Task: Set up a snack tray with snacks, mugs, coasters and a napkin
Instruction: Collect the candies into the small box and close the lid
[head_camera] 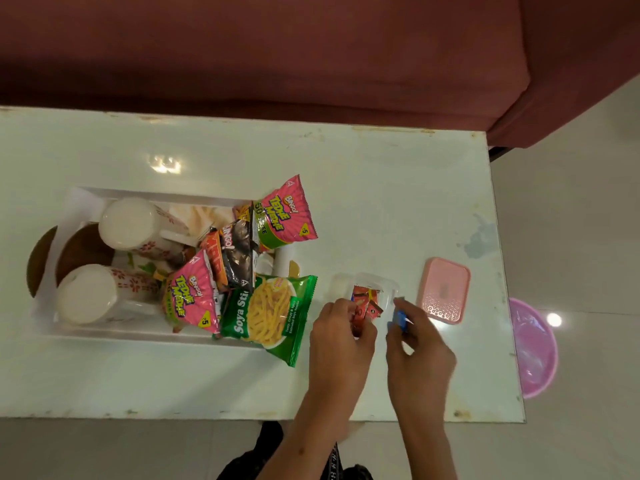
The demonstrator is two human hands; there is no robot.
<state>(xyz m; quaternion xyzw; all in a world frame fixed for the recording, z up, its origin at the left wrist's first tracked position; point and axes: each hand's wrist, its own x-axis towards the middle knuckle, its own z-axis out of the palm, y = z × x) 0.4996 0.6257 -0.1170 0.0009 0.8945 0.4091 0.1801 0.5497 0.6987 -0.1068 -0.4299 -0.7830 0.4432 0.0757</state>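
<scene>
A white tray [86,197] on the glass table holds two white floral mugs [128,225] [90,294] lying on their sides, brown coasters [81,249], a pale napkin [199,214] and several snack packets: pink ones [285,213], a dark one [239,258] and a green Soya Sticks packet [268,315]. To the right of the tray stands a small clear container [375,284] with red sachets [369,301] inside. My left hand [341,336] pinches a red sachet at the container's edge. My right hand [417,348] holds a small blue packet [398,320] beside it.
A pink lid [445,291] lies to the right of the container. A pink basin [535,348] sits on the floor past the table's right edge. A maroon sofa [277,53] runs along the far side. A brown coaster [40,261] pokes out at the tray's left.
</scene>
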